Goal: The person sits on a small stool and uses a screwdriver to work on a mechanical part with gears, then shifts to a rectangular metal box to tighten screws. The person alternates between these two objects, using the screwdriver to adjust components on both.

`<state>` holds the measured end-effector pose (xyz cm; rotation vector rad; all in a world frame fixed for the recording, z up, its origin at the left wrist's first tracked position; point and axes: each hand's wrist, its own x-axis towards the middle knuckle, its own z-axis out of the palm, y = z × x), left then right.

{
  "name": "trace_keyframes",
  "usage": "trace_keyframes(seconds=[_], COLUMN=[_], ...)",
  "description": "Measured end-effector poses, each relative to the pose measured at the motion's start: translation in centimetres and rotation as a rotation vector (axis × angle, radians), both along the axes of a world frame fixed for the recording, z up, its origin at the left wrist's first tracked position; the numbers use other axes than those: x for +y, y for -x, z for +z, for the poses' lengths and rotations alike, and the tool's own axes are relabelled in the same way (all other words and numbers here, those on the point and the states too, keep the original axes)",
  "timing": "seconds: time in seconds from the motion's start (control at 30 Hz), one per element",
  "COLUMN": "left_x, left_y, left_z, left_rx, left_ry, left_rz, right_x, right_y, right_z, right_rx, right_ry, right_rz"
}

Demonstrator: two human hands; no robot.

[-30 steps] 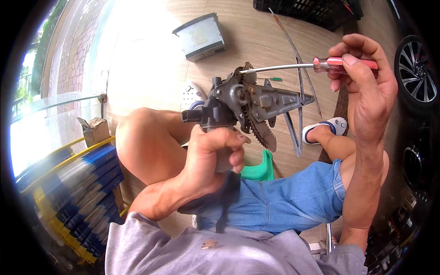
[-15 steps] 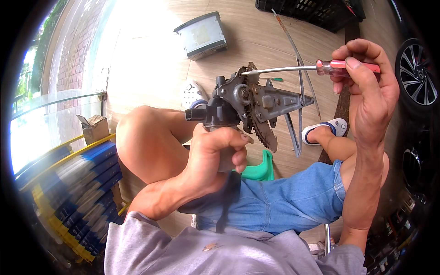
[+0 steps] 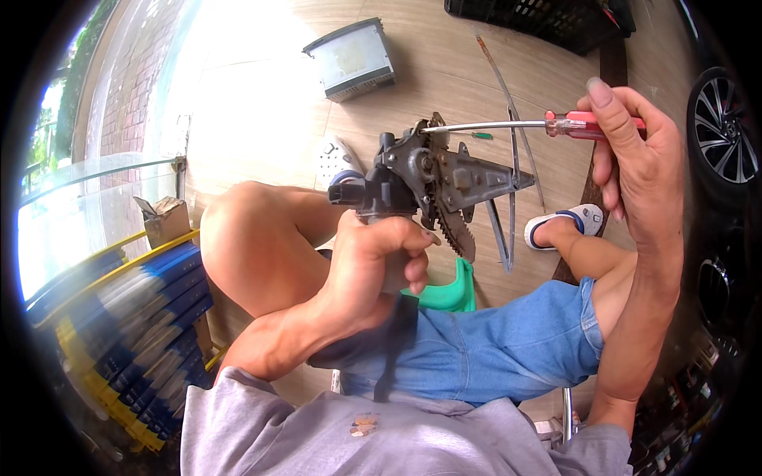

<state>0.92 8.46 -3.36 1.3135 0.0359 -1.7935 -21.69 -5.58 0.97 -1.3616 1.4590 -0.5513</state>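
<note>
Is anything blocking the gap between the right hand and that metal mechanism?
Nothing visible is; only the red-handled screwdriver in the right hand spans the gap, its tip near the top of the metal mechanism.

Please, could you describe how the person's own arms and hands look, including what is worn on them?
The left hand and right hand wear no gloves, and no ring or watch can be seen. The left thumbnail looks dark. Both forearms are bare below the loose, pale grey-purple sleeves of a shirt.

Pale wood-grained floor [image 3: 436, 67], bright daylight [image 3: 246, 40] at left
</note>
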Motion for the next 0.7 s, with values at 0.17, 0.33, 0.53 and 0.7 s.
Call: trace_keyframes(seconds=[0.17, 0.33, 0.53, 0.7], left_x=[0.2, -0.1, 0.0, 0.0], left_y=[0.2, 0.0, 0.1, -0.2], left_z=[-0.6, -1.1, -0.4, -0.8], left_rx=[-0.046, 0.003, -0.117, -0.072], left_ry=[0.008, -0.053, 0.048, 0.047], left_rz=[-0.053, -0.003, -0.063, -0.070], right_x=[0.1, -0.2, -0.5, 0.0], right_y=[-0.1, 1.7, 1.7, 0.5], right_z=[-0.9, -3.3, -1.3, -1.0], right_rx=[-0.150, -0.075, -0.212, -0.049], right_ry=[0.165, 0.510, 0.213, 0.260], right_rz=[0.050, 0.294, 0.207, 0.151])
